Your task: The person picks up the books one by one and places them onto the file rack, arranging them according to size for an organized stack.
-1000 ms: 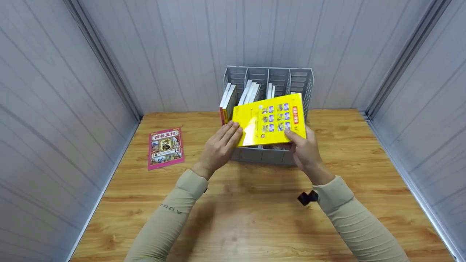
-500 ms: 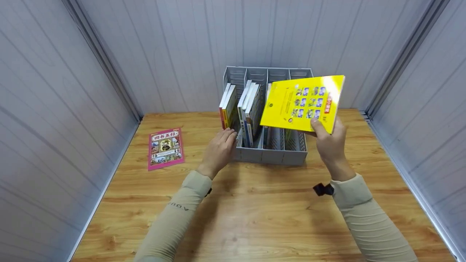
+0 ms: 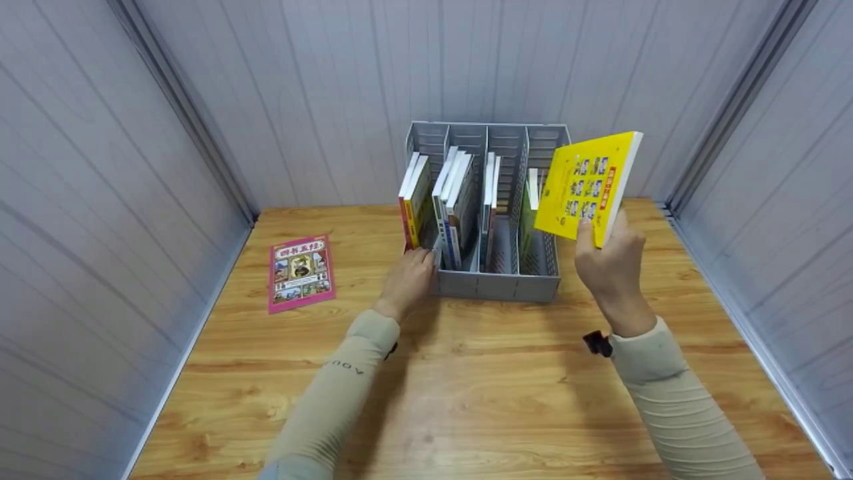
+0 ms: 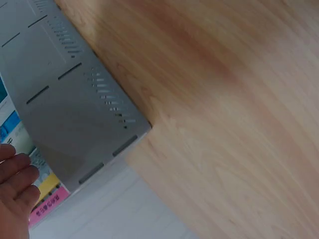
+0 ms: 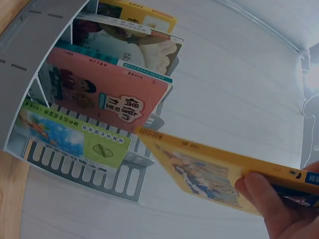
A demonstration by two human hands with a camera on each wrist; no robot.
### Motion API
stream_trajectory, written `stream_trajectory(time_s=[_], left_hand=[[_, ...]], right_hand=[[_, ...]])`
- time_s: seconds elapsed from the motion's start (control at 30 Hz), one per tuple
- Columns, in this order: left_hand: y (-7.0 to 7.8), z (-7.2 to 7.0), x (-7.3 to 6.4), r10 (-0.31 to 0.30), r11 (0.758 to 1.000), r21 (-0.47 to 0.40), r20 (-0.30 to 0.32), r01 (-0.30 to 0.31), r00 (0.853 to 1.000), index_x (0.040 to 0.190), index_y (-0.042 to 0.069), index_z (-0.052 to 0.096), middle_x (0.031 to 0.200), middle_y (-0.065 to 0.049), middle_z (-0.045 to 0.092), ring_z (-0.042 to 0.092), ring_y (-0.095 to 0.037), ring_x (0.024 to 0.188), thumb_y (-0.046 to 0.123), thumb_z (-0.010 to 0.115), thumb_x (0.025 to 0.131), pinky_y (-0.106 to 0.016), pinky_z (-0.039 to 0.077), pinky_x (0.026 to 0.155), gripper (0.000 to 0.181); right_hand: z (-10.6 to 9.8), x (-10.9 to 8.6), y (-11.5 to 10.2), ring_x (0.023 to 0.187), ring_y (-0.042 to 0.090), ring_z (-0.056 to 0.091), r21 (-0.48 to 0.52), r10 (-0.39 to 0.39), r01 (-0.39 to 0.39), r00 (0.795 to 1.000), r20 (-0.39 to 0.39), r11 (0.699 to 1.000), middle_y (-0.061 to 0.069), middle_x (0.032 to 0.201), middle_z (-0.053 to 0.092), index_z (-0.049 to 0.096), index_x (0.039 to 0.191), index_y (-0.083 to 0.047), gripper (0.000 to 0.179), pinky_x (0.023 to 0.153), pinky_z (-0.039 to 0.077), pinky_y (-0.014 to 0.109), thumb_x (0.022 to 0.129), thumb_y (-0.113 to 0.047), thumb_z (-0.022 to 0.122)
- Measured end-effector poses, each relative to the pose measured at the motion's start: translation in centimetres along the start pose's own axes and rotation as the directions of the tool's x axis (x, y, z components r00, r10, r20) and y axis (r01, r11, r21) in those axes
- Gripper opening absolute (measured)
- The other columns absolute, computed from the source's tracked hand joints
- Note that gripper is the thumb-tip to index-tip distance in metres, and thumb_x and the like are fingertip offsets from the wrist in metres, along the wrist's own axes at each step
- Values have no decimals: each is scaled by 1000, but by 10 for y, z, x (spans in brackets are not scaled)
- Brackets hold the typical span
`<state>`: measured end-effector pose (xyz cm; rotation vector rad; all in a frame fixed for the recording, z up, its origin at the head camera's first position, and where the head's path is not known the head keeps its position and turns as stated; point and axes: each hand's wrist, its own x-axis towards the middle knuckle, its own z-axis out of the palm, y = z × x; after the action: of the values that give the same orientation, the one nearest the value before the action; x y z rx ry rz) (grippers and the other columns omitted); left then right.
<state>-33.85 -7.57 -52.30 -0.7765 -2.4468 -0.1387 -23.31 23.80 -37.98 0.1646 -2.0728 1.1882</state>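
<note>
In the head view my right hand pinches a yellow book, held tilted in the air just right of the grey file rack. The thumb lies on its back cover; in the right wrist view fingers press the illustrated side of the yellow book. My left hand rests at the rack's front left corner, beside the lower spines of a red book and a yellow-spined book. The left wrist view has the left hand's fingers loosely bent near those spines, partly cut off by the frame.
Each rack compartment holds upright books, among them white ones, a pink-covered book and a green book in the rightmost slot. A pink-bordered comic book lies flat on the wooden table at left. Panel walls surround the table.
My right hand has carried the yellow book rightward from over the rack, turning it more edge-on. The left hand let go of that book and has slid down to the rack's front left corner.
</note>
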Motion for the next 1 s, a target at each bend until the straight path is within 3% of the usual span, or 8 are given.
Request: stream_trajectory(time_s=[0.1, 0.23, 0.33, 0.37, 0.63, 0.83, 0.9, 1.0], left_hand=[[3, 5, 1, -5, 1000, 16, 29, 5, 1000, 121, -7, 71, 108, -17, 76, 74, -33, 104, 8, 65, 107, -43, 60, 102, 21], [5, 9, 0, -7, 1000, 31, 91, 4, 996, 111, -5, 72, 102, -17, 76, 75, -33, 97, 7, 59, 109, -44, 61, 95, 18], [6, 12, -1, -16, 999, 42, 140, 10, 990, 106, -4, 71, 99, -17, 76, 75, -33, 93, 4, 58, 108, -44, 62, 91, 15], [6, 13, -2, -19, 999, 49, 148, 12, 989, 106, -3, 71, 99, -17, 76, 75, -33, 91, 2, 58, 107, -44, 63, 89, 14], [5, 17, -5, -19, 998, 55, 171, 10, 985, 103, -1, 71, 96, -15, 77, 75, -32, 86, 0, 59, 104, -43, 63, 85, 13], [3, 15, -2, -38, 999, -12, 195, 41, 980, 101, -2, 74, 93, -17, 78, 76, -33, 83, 3, 59, 108, -46, 63, 80, 17], [2, 14, -1, -43, 998, -33, 201, 50, 979, 100, -2, 74, 92, -18, 78, 76, -34, 83, 4, 59, 108, -48, 64, 78, 19], [0, 14, 0, -48, 996, -60, 215, 63, 975, 100, -2, 74, 92, -19, 78, 77, -36, 83, 8, 60, 110, -50, 64, 77, 20]], right_hand=[[3, 1, 3, 92, 51, 79, -58, -19, 18, 1000, -12, 998, 34, 119, 76, 59, 140, 17, 43, 58, 43, 2, 102, -3, 57], [9, 0, 8, 98, 51, 79, -108, 6, -5, 1000, 9, 994, 35, 121, 75, 58, 141, 17, 44, 64, 65, 31, 102, -4, 57], [14, -1, 13, 100, 51, 79, -127, 35, -29, 998, 44, 991, 36, 122, 74, 57, 140, 17, 43, 70, 66, 60, 103, -4, 57], [16, -1, 15, 101, 52, 78, -128, 42, -35, 998, 56, 991, 36, 122, 74, 57, 140, 18, 43, 72, 65, 63, 103, -4, 57], [33, 1, 34, 85, 51, 78, -187, 94, -75, 991, 97, 980, 38, 105, 76, 63, 128, 18, 36, 67, 63, 62, 101, -5, 56], [45, 5, 51, 78, 48, 76, -188, 145, -112, 974, 173, 976, 37, 100, 76, 62, 125, 16, 33, 59, 61, 50, 101, -6, 55], [49, 6, 57, 81, 47, 75, -194, 170, -130, 964, 207, 972, 36, 101, 76, 62, 126, 14, 33, 62, 59, 49, 103, -8, 55], [55, 8, 66, 92, 51, 73, -196, 217, -167, 939, 267, 966, 37, 107, 74, 59, 131, 14, 37, 76, 60, 58, 105, -11, 53]])
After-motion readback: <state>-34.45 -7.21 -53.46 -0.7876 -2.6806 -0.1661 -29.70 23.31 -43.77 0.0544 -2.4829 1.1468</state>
